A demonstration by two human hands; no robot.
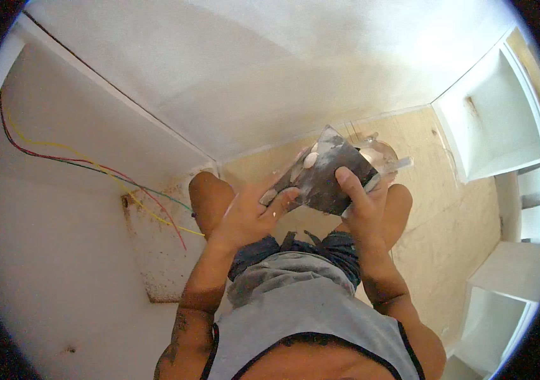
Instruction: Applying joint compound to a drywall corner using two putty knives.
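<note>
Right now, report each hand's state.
Left hand: closed on a smeared blade.
Right hand: closed on a dark square blade, possibly the same piece.

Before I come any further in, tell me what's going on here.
A person grips a dark plate with pale smears in both hands: left hand on its left side, right hand on its right. Whether it is one piece or two is unclear. Just beyond, a round container shows, partly hidden. Coloured wires trail at the left.
</note>
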